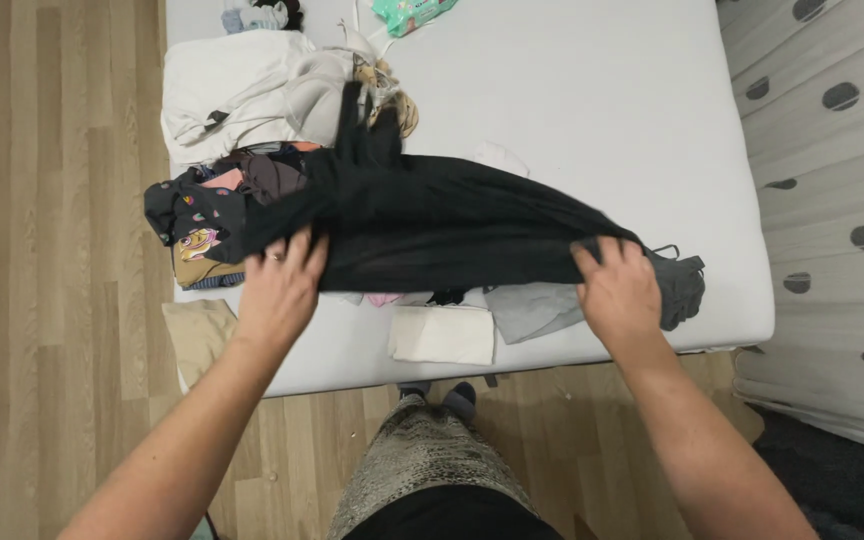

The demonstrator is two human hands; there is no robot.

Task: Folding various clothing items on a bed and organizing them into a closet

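Your left hand (280, 285) and right hand (620, 292) each pinched one end of the black garment (432, 220), which lay stretched across the near part of the bed (592, 100), over the mixed clothes pile (222, 215) at left. It looked light, limp and thin, likely to sag mid-span; the end edges seemed the best hold.

Pretty even, soft indoor light, faint shadows under the bed (592, 120) edge, slight wide-angle bend at corners, sharp overall

Black garment (432, 220) stretched flat across the white bed, partly over the clothes pile
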